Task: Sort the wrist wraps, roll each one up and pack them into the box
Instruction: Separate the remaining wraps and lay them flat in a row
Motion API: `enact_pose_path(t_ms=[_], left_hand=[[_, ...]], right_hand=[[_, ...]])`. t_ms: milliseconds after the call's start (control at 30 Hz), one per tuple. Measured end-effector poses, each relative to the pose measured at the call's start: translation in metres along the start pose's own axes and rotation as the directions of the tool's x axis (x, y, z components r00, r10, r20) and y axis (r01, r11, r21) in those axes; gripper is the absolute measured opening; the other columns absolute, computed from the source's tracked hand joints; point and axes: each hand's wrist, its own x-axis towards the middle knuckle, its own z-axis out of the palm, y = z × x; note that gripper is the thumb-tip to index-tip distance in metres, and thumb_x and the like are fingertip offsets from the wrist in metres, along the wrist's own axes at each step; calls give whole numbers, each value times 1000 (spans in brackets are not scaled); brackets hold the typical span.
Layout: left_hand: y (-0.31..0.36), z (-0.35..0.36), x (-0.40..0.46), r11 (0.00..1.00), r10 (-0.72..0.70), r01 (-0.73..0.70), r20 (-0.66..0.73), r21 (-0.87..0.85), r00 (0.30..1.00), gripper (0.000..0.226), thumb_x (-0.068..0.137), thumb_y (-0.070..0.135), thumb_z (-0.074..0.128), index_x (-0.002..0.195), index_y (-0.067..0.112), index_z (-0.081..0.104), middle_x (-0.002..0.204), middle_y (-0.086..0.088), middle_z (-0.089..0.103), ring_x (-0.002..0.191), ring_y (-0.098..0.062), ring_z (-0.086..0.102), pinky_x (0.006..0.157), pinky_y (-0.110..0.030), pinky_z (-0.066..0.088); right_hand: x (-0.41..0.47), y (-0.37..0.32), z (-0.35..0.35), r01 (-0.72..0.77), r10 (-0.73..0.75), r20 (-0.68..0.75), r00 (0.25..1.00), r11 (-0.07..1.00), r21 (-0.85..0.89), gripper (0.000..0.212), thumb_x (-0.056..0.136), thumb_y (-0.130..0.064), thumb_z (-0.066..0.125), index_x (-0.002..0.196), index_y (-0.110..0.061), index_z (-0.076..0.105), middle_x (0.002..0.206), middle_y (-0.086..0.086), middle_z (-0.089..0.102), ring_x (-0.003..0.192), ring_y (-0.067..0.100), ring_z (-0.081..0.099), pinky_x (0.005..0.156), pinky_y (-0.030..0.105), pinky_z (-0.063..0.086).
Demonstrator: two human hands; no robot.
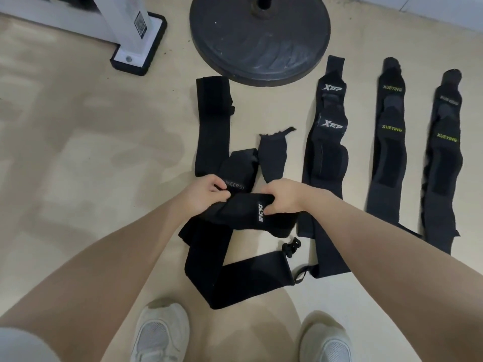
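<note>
Both hands, left hand (206, 194) and right hand (281, 195), are gripping the black wrist wrap (251, 214); edges should be kept aligned, roll kept tight.

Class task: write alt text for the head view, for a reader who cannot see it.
Both hands, left hand and right hand, grip a black wrist wrap above the floor. More wraps lie flat to the right, beside a round weight plate.

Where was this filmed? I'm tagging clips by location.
Likely a gym floor: a round weight plate lies flat, a white machine frame foot stands nearby, and wrist wraps are laid out in rows.
</note>
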Motion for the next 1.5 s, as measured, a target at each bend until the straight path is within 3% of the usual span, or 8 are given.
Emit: enact_pose_path(t_ms=[167,333,533,667,867,1000,1267,1500], left_hand=[[2,-13,33,989,32,41,-479,140,877,46,96,12,50,140,3,38,139,-17,42,123,-29,45,101,-32,35],[12,-17,59,952,-272,202,-337,-229,901,65,94,24,59,145,0,25,143,-13,41,126,-30,44,95,-30,37],[16,-29,58,958,-35,-96,-446,-269,894,29,98,19,50,125,8,55,108,2,59,102,-17,57,82,-26,43],[30,-60,48,926,96,-294,-605,-238,790,17,100,19,44,114,13,52,106,1,59,94,-13,58,72,-22,50],[69,-80,10,473,-51,-39,-72,-880,996,20,100,14,40,93,10,58,68,-3,63,51,-7,57,48,-16,47],[68,-80,-22,634,-44,131,134,-762,990,26,97,3,37,94,2,63,65,-6,61,44,-7,48,42,-14,44],[58,-79,-25,-91,149,-12,-26,-996,988,33,95,9,33,108,-10,56,96,-19,70,84,-25,72,88,-36,54],[55,-61,-32,0,92,44,44,-999,995,28,85,-12,36,107,-8,54,115,-34,56,98,-36,66,78,-36,59]], right_hand=[[12,13,2,-99,121,-106,987,977,191,9,92,-17,54,86,-12,48,86,2,54,86,24,54,75,33,43],[33,19,-1,-184,292,-224,930,896,403,9,92,-6,45,100,-5,50,92,11,58,86,26,54,74,36,44],[43,30,-3,-267,608,-147,780,536,801,20,88,-7,49,106,-2,55,104,12,60,99,29,58,88,39,49],[40,20,-9,-270,662,-354,661,650,710,43,88,-11,53,130,-5,42,125,12,49,119,31,47,90,34,42],[43,-46,-31,230,64,-699,713,919,319,85,84,2,59,151,-22,12,159,6,5,145,22,12,105,16,15],[42,-62,-41,242,35,-799,600,944,223,45,86,-22,66,128,-24,51,150,5,34,139,26,26,115,39,16],[15,-70,-59,168,208,-373,904,632,757,25,97,-29,50,88,-8,60,86,7,65,75,18,59,65,28,48],[-3,-45,-49,-8,99,-22,995,296,955,20,99,-20,47,111,-15,63,101,5,71,83,18,67,69,27,53]])
